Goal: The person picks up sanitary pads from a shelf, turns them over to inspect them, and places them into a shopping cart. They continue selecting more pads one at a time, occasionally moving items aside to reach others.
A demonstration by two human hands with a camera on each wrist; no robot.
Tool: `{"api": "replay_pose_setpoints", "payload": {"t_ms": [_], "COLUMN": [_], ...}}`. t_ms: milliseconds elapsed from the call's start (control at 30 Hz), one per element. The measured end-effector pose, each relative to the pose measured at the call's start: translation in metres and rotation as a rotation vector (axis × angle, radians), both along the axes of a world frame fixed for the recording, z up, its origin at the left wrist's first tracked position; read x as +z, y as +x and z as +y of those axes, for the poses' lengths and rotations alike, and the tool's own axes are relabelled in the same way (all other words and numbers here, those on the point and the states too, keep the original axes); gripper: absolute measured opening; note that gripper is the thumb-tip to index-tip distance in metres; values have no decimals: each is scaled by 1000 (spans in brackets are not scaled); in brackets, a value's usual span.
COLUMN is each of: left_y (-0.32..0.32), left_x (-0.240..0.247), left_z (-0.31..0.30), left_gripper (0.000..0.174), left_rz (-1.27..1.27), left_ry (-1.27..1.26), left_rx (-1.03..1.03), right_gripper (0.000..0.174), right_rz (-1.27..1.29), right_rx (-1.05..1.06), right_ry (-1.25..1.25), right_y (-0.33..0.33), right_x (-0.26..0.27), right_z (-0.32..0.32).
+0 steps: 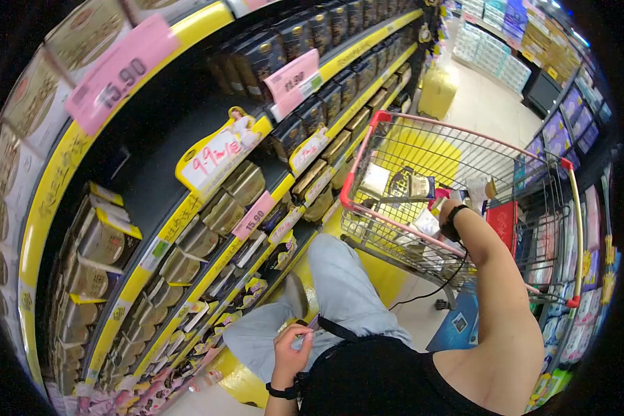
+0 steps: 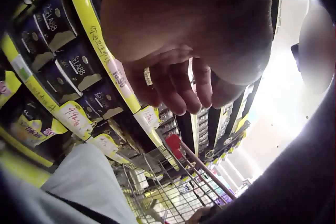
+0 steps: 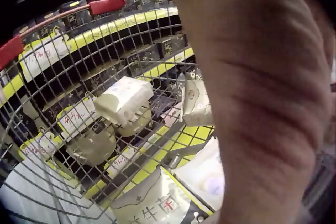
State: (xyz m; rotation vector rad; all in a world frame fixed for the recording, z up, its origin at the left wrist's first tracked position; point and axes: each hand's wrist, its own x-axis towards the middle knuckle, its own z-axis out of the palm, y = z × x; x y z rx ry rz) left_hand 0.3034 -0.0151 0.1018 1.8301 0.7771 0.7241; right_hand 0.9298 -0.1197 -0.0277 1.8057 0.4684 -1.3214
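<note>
My right hand (image 1: 452, 216) reaches down into a metal shopping cart (image 1: 423, 121) with red corners. Its fingers are hidden among the packs, so I cannot tell whether they grip one. Around it lie a white pack (image 1: 375, 179), a beige-and-dark pack (image 1: 421, 186) and a white-and-brown pack (image 1: 480, 188). The right wrist view shows a white block-shaped pack (image 3: 124, 100) and a printed pouch (image 3: 157, 200) beside that hand. Over my lap, my left hand (image 1: 292, 350) hangs loosely curled, with nothing showing between its fingers (image 2: 181, 90) in the left wrist view.
Shelves of dark packs (image 1: 263, 59) and brown packs (image 1: 100, 243) run along the left, with yellow edges and price tags (image 1: 215, 156). A yellow suitcase-like block (image 1: 438, 90) stands beyond the cart. More packaged goods (image 1: 572, 118) line the right side. A dark cable (image 1: 430, 295) hangs by the cart.
</note>
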Motion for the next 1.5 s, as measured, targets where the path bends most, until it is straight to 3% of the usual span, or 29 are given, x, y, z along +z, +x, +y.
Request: {"api": "replay_pose_setpoints", "payload": {"t_ms": [33,133,200,300,367,400,500,567,633,733,833,900,967,1000,1033,1100,1200,1300,1400,1500], "left_y": [-5,-17,-23,-31,-35,-38,-47,-52,-52,-46,-36,-28,-27,-26,-29,-38,-57,-60,-50,-48], "left_x": [-1,-3,-3,3,7,9,9,-1,-6,-13,-2,22,24,13,11,13,16,13,12,43], "left_z": [-1,-1,1,6,10,10,16,22,23,31,37,36,39,31,31,40,42,43,43,45], "left_gripper": [10,12,14,14,13,13,11,10,9,13,36,66,84,89,90,92,83,81,80,79], "left_rz": [-20,-77,-101,-132,-155,-160,-151,-154,-158,-146,-295,-411,-401,-476,-479,-487,-265,-113,-11,69], "left_ry": [-14,-26,-3,-6,-34,-53,-67,-55,-56,-91,-146,-173,-91,-307,-316,-340,-115,83,305,319], "left_rx": [-7,-17,-16,-23,-9,-4,12,32,36,29,-24,-52,-88,-12,55,167,294,355,410,187], "right_gripper": [61,57,51,45,41,41,42,52,65,75,83,82,75,68,63,59,58,63,64,64], "right_rz": [-4,-216,-260,-322,-293,-253,315,752,813,1112,1259,1486,1454,1437,1354,1112,1303,1615,1554,1252], "right_rx": [-67,326,451,445,-89,-262,-916,-890,-961,-894,-743,-788,-766,-596,-525,-377,-656,-695,-698,-600], "right_ry": [-19,340,391,331,400,508,1236,1751,1827,1728,1501,1338,1240,1331,1551,1744,1524,1510,1602,1271], "right_y": [-6,-46,-45,-43,-42,-20,73,-25,-88,-181,-293,-358,-402,-423,-445,-467,-469,-468,-476,-455], "right_x": [8,50,34,26,75,74,67,176,230,220,212,194,163,157,157,138,109,106,113,101], "right_z": [6,-2,-17,-10,10,7,-1,33,44,70,96,113,122,127,128,138,134,136,132,134]}}
